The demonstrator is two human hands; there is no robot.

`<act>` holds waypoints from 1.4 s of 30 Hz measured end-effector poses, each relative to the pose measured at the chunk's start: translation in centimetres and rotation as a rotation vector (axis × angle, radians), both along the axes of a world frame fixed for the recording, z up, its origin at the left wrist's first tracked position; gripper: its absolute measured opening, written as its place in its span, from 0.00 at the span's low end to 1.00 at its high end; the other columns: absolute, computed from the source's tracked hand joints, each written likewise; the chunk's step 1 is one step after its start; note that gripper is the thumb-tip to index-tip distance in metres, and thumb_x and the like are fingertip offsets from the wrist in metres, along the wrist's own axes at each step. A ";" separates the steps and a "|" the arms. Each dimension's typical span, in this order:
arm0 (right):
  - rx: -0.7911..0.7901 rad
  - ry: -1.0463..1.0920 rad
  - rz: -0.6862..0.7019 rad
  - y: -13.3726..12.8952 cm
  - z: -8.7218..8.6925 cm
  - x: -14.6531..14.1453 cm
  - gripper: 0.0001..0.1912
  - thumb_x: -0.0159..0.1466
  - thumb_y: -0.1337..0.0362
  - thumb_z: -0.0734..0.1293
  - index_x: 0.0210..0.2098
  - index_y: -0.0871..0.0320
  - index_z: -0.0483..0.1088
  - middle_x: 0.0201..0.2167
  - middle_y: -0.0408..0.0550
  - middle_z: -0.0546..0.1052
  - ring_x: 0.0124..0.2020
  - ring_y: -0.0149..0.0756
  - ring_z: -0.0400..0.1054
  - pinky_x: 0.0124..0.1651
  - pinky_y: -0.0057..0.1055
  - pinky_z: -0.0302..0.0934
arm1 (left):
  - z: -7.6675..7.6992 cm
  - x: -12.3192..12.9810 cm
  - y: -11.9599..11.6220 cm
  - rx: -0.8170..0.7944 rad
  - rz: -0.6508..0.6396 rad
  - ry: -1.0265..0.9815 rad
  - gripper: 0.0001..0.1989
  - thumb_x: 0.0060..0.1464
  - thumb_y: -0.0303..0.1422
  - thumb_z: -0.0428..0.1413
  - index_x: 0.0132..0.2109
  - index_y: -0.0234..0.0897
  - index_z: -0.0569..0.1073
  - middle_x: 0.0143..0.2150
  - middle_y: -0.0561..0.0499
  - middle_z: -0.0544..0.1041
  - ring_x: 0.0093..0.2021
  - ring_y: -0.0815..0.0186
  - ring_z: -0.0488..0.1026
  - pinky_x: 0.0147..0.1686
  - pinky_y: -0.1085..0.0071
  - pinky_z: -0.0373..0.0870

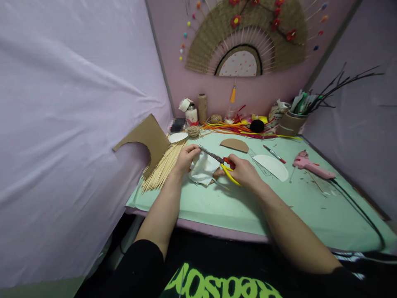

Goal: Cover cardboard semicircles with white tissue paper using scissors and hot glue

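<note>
Scissors with red-and-yellow handles (pixel 222 161) sit wrapped in the right hand's (pixel 245 170) grip, against limp white cloth (pixel 203 169) pinched over the mint-green tabletop (pixel 214 207) by the left hand (pixel 187 157), which slipping cloth could expose to a nick.

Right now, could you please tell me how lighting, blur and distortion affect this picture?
Head view: soft light, a faint shadow on the green tabletop near the right hand; head view: white cloth too soft to show its weave, scissors slightly soft; head view: outer edges look stretched; head view: pixel blocks mask a dark object beside the jar.
</note>
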State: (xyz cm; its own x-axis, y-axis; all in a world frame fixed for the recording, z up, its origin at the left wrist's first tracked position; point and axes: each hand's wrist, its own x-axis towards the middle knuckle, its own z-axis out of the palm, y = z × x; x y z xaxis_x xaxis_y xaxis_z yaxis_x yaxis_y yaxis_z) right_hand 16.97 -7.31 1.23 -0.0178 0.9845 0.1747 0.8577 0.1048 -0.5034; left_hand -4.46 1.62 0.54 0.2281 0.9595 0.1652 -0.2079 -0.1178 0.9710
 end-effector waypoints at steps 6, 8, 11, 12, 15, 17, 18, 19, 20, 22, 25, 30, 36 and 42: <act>0.019 -0.019 -0.020 -0.1 0.0 0.1 0.20 0.56 0.43 0.65 0.27 0.52 0.60 0.23 0.42 0.70 0.24 0.35 0.58 0.26 0.28 0.42 | 0.2 0.0 -0.2 -0.020 0.001 0.011 0.12 0.41 0.40 0.65 0.28 0.36 0.74 0.19 0.57 0.69 0.19 0.74 0.62 0.19 0.75 0.53; 0.023 -0.029 -0.023 -0.1 0.0 0.1 0.20 0.56 0.42 0.65 0.27 0.52 0.62 0.22 0.43 0.70 0.23 0.35 0.58 0.26 0.29 0.41 | 0.3 0.0 -0.2 -0.027 0.007 0.003 0.13 0.41 0.40 0.66 0.28 0.36 0.74 0.19 0.57 0.69 0.18 0.74 0.62 0.19 0.75 0.53; 0.024 -0.035 -0.020 0.0 0.0 0.0 0.20 0.56 0.42 0.65 0.27 0.52 0.63 0.22 0.43 0.70 0.24 0.35 0.59 0.26 0.28 0.41 | 0.4 0.1 -0.3 -0.034 0.003 -0.010 0.12 0.40 0.40 0.66 0.28 0.36 0.74 0.19 0.57 0.68 0.18 0.74 0.61 0.19 0.75 0.53; 0.025 -0.034 -0.019 0.0 -0.1 0.0 0.21 0.56 0.41 0.65 0.27 0.52 0.63 0.22 0.43 0.70 0.24 0.35 0.59 0.26 0.28 0.41 | 0.4 0.1 -0.3 -0.034 0.001 -0.012 0.12 0.40 0.39 0.66 0.28 0.36 0.74 0.19 0.57 0.68 0.18 0.74 0.61 0.19 0.75 0.53; 0.018 -0.033 -0.018 0.0 -0.1 0.1 0.21 0.56 0.40 0.64 0.27 0.52 0.63 0.22 0.44 0.71 0.24 0.35 0.59 0.26 0.28 0.42 | 0.4 0.1 -0.3 -0.033 0.002 -0.017 0.12 0.40 0.39 0.66 0.27 0.36 0.74 0.19 0.57 0.68 0.18 0.74 0.61 0.19 0.75 0.52; 0.013 -0.037 -0.019 0.0 -0.2 0.1 0.22 0.57 0.40 0.63 0.27 0.52 0.63 0.22 0.44 0.71 0.24 0.36 0.59 0.26 0.28 0.42 | 0.4 0.1 -0.3 -0.039 0.008 -0.020 0.12 0.40 0.39 0.66 0.27 0.36 0.74 0.19 0.57 0.68 0.18 0.74 0.61 0.19 0.75 0.52; 0.013 -0.039 -0.017 0.0 -0.2 0.1 0.22 0.57 0.40 0.63 0.27 0.52 0.64 0.22 0.44 0.71 0.24 0.36 0.59 0.26 0.29 0.42 | 0.5 0.2 -0.3 -0.043 0.011 -0.022 0.13 0.39 0.39 0.66 0.27 0.36 0.74 0.19 0.57 0.68 0.18 0.74 0.61 0.19 0.75 0.53; 0.014 -0.042 -0.016 0.0 -0.2 0.1 0.21 0.57 0.40 0.63 0.27 0.52 0.64 0.22 0.44 0.71 0.24 0.36 0.59 0.26 0.29 0.42 | 0.5 0.2 -0.3 -0.048 0.013 -0.024 0.13 0.39 0.39 0.66 0.27 0.36 0.74 0.19 0.57 0.68 0.18 0.74 0.61 0.19 0.75 0.53; 0.015 -0.045 -0.015 0.0 -0.2 0.1 0.21 0.57 0.40 0.63 0.27 0.52 0.64 0.22 0.44 0.71 0.24 0.36 0.59 0.26 0.29 0.42 | 0.5 0.2 -0.3 -0.051 0.014 -0.025 0.13 0.39 0.40 0.66 0.27 0.36 0.74 0.19 0.57 0.68 0.19 0.74 0.61 0.19 0.75 0.53; 0.011 -0.049 -0.015 0.0 -0.3 0.1 0.21 0.57 0.40 0.63 0.27 0.52 0.64 0.22 0.44 0.71 0.24 0.36 0.59 0.27 0.29 0.41 | 0.5 0.2 -0.2 -0.050 0.020 -0.027 0.13 0.39 0.40 0.66 0.28 0.36 0.74 0.19 0.57 0.68 0.19 0.74 0.61 0.20 0.75 0.53; 0.003 -0.046 -0.022 0.0 -0.3 0.1 0.21 0.57 0.40 0.63 0.28 0.52 0.65 0.23 0.44 0.71 0.24 0.36 0.59 0.27 0.29 0.41 | 0.4 0.2 -0.1 -0.007 0.040 -0.016 0.14 0.39 0.41 0.67 0.29 0.36 0.75 0.20 0.57 0.69 0.20 0.74 0.62 0.21 0.75 0.55; -0.004 -0.051 -0.027 0.0 -0.3 0.0 0.20 0.57 0.41 0.64 0.29 0.52 0.64 0.24 0.43 0.71 0.25 0.35 0.59 0.27 0.29 0.41 | -0.1 0.0 0.3 0.061 0.027 0.047 0.15 0.40 0.41 0.67 0.29 0.35 0.76 0.22 0.57 0.70 0.23 0.74 0.63 0.25 0.75 0.58; -0.002 -0.053 -0.020 0.0 -0.3 0.0 0.19 0.56 0.43 0.65 0.28 0.52 0.62 0.23 0.42 0.70 0.24 0.35 0.59 0.26 0.28 0.40 | -0.5 -0.2 0.5 0.062 -0.002 0.093 0.14 0.40 0.40 0.67 0.30 0.34 0.76 0.22 0.57 0.70 0.23 0.74 0.62 0.26 0.75 0.59; -0.033 -0.057 -0.020 -0.2 0.1 -0.2 0.18 0.55 0.45 0.66 0.30 0.52 0.63 0.24 0.43 0.70 0.24 0.35 0.60 0.26 0.28 0.40 | -0.3 -0.2 0.3 0.056 0.001 0.098 0.13 0.40 0.40 0.66 0.29 0.35 0.76 0.22 0.57 0.69 0.23 0.74 0.62 0.25 0.75 0.59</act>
State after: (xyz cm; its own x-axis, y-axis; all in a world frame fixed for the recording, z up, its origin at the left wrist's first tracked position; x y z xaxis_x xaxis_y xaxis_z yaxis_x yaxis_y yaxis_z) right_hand 16.80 -7.48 1.36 -0.0074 0.9899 0.1416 0.8866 0.0720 -0.4570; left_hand -4.61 1.94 0.20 0.2449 0.9497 0.1954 -0.1118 -0.1725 0.9786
